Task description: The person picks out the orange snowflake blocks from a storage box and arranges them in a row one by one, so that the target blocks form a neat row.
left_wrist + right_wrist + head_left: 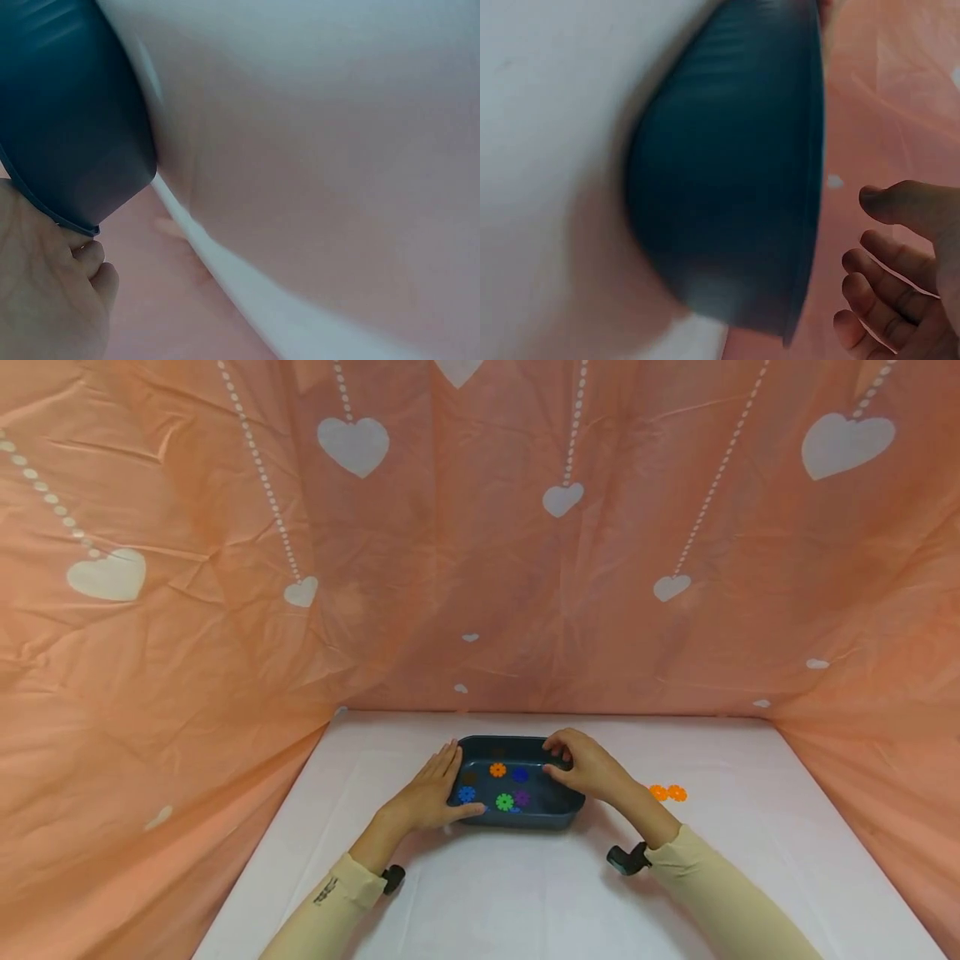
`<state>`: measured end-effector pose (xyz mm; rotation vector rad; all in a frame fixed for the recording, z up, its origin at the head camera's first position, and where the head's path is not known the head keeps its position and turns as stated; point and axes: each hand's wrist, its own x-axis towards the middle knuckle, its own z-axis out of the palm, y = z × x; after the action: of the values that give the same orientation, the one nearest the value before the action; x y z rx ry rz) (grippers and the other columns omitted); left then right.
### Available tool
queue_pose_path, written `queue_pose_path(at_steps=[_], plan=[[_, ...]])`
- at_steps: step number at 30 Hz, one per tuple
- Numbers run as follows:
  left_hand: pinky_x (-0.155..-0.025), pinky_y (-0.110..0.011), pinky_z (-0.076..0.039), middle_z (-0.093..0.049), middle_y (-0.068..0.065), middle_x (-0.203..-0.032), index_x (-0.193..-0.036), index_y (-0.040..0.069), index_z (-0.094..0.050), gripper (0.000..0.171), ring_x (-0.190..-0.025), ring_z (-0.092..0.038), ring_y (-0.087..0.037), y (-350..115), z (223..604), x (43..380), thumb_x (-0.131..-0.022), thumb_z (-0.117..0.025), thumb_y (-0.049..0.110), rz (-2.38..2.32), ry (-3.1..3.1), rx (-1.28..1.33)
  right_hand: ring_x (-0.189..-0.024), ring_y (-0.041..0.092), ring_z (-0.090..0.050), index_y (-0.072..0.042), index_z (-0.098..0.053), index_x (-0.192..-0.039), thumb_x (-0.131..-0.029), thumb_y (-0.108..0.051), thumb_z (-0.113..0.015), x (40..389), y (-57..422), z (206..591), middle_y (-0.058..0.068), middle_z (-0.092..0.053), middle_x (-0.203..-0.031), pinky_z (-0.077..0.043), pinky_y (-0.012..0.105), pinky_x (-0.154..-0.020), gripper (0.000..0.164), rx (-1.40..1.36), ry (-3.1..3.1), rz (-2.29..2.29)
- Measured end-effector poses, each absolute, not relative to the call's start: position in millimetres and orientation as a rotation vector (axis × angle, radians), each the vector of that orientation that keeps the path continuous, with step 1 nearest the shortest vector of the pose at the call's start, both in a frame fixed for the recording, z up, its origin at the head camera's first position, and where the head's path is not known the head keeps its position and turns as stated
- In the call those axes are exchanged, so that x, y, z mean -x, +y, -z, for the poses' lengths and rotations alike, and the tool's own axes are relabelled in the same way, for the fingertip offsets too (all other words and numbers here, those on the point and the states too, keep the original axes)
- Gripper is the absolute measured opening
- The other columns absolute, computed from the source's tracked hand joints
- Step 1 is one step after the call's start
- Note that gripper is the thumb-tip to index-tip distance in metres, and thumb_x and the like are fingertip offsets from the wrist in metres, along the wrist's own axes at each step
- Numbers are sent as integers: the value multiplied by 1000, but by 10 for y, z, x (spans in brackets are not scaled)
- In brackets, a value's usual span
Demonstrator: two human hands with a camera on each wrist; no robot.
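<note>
A dark blue-green basin (525,818) stands on the table, with several small flower-shaped pieces lying inside, among them an orange piece (498,770), a green piece (504,802) and a purple piece (522,797). My left hand (420,800) rests on the basin's left end, fingers laid along the rim and thumb over the front edge. In the left wrist view the rim lies against that palm. Over the basin's right end is my right hand (592,768), its fingers loosely bent and apart. Nothing shows between them in the right wrist view.
Two orange flower pieces (667,792) lie side by side on the white tabletop (517,893), right of the basin and beyond my right forearm. A peach curtain (480,568) with white hearts hangs behind the table and along both sides.
</note>
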<state>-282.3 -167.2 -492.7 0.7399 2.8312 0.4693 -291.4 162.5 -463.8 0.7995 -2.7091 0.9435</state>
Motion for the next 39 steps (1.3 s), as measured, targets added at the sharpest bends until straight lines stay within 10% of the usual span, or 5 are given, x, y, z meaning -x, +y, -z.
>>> queue_pose_path(at_steps=[39], plan=[[-135,-49,-9,1,-17,-180,-171,-1,-7,121,-167,-2,-32,-1677,4947,2841,-96,-57,80,-460,2855,-748,-64,11,-54,-2,-70,-129,-94,-15,-84,3355,826,4898,-1,-60,-77,-44,24,-57,39,-800,-3069,-857]])
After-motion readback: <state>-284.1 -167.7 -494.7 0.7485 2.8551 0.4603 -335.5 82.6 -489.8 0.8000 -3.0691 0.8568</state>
